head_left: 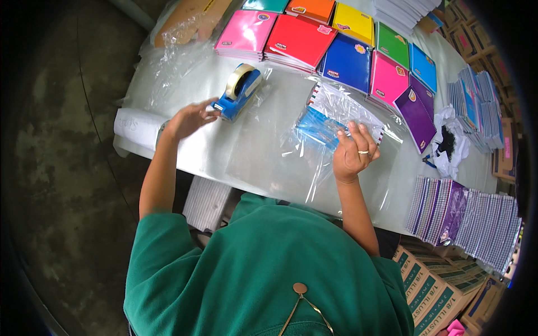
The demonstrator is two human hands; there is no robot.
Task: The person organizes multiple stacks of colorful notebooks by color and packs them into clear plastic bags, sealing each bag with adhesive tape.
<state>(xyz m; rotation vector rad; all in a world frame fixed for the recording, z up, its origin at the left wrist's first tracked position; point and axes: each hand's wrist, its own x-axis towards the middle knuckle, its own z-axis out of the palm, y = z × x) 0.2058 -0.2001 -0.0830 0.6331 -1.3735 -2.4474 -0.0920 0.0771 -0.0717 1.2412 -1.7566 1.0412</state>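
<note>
My left hand [193, 120] reaches to the front end of a blue tape dispenser [241, 99] that carries a roll of clear tape. Its fingertips are pinched at the cutter, where the tape's end is too small to see well. Under my right hand [356, 152], a clear plastic wrapper [322, 147] lies around spiral-bound notebooks [340, 103], with a blue part showing at the near left. The right fingers, one with a ring, are curled and press the plastic at the pack's near right side.
Stacks of coloured notebooks [302, 42] line the far side of the table. A purple notebook [416, 115] and a white plastic bag [450, 143] with dark contents lie to the right. Bundled notebooks [486, 224] sit at the right edge, above cartons [431, 285]. A rolled white sheet [137, 127] rests at left.
</note>
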